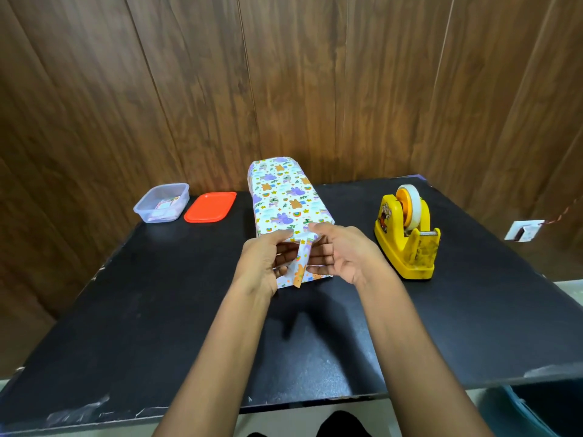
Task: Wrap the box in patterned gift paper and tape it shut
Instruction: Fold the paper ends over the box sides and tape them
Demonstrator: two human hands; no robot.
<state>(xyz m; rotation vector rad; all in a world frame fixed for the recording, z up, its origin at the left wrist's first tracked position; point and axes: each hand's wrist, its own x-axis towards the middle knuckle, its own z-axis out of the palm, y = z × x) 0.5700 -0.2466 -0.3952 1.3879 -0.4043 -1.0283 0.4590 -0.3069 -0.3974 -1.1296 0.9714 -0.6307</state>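
Note:
A long box (pixel 288 200) covered in white gift paper with purple and orange animal prints lies lengthwise on the black table (pixel 157 310), its far end by the wall. At its near end my left hand (pixel 263 263) and my right hand (pixel 340 253) face each other, fingers and thumbs curled round the folded paper flaps. A loose strip of paper hangs down between the two hands. The near end face of the box is mostly hidden behind my fingers. A yellow tape dispenser (pixel 408 234) with a white roll stands to the right of the box.
A clear plastic tub (pixel 161 203) with small items inside sits at the back left, its red lid (pixel 210 207) flat beside it. Wood panelling rises behind the table. A wall socket (pixel 523 230) shows at the right. A blue bin rim (pixel 530 414) sits below the table's right corner.

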